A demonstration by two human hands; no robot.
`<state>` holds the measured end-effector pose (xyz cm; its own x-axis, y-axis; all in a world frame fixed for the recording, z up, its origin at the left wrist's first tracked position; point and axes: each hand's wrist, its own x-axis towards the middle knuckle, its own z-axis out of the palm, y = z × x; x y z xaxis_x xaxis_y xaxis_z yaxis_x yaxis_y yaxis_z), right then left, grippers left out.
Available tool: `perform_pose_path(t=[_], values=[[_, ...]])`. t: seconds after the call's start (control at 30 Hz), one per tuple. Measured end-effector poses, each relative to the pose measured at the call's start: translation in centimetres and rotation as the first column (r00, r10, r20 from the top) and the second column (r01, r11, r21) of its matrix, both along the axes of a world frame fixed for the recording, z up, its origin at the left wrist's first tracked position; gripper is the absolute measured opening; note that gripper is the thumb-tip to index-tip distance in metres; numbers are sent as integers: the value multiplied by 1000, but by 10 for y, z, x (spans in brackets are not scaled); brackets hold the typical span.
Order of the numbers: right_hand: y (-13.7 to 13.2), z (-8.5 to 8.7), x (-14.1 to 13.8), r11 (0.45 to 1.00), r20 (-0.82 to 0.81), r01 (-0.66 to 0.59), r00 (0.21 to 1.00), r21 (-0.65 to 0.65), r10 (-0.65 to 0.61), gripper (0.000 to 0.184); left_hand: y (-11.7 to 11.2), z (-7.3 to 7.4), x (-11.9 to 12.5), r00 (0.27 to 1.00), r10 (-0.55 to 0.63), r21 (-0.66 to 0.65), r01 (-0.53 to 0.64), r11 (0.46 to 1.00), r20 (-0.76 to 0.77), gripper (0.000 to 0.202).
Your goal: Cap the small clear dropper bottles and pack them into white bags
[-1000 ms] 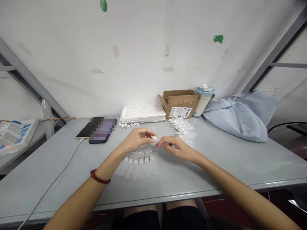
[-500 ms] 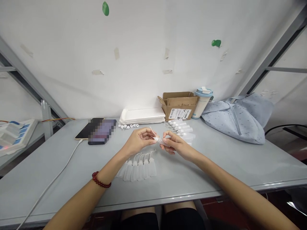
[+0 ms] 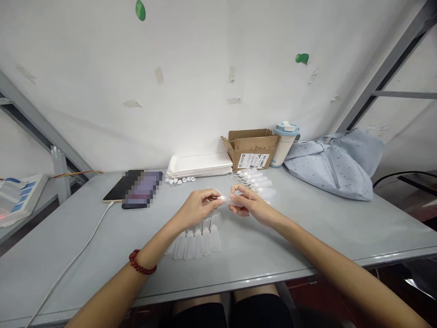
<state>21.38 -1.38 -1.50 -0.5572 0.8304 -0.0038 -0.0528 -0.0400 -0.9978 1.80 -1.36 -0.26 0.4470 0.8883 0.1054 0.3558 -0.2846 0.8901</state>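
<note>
My left hand (image 3: 200,207) pinches a small white cap (image 3: 222,198) between thumb and fingers. Closed around a small translucent plastic bottle (image 3: 228,200) is my right hand (image 3: 251,205), its neck end pointing left at the cap. Cap and bottle meet between the two hands, but whether they are joined I cannot tell. Below my left hand several clear bottles (image 3: 198,244) lie side by side, thin white cords at their necks. Behind my right hand lie several more bottles (image 3: 262,183) with white tops. Loose white caps (image 3: 180,181) sit in a small cluster beyond my left hand.
A stack of white envelopes (image 3: 201,165), an open cardboard box (image 3: 254,150) and a blue-lidded cup (image 3: 283,145) line the wall. A pale blue cloth bag (image 3: 329,166) lies at right. Two phones (image 3: 141,189), a charging cable (image 3: 82,246) and a power strip (image 3: 23,198) are at left.
The hands stay together at the cap and bottle. My left fingers have closed further over the cap, and the white strip that stuck up there shows less. The view has shifted slightly.
</note>
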Motion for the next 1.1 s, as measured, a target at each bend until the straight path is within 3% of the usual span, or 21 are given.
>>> perform_pose_path(t=[0.17,0.53,0.73,1.1], values=[[2,-3,0,1000,1,2,1000,-8,-2,23,1,-3,-1,1000,10,103,-11,995,13,18],[-1,2,-1,999,23,-25,999,23,25,25,3,0,-1,1000,-17,-75,17,997,-7,34],[-1,1,-1,999,17,-38,999,18,37,25,3,-4,0,996,1,-82,6,997,88,29],[-1,0,0,1000,38,-26,999,-11,27,24,1,-1,1,992,-16,-131,32,991,124,24]])
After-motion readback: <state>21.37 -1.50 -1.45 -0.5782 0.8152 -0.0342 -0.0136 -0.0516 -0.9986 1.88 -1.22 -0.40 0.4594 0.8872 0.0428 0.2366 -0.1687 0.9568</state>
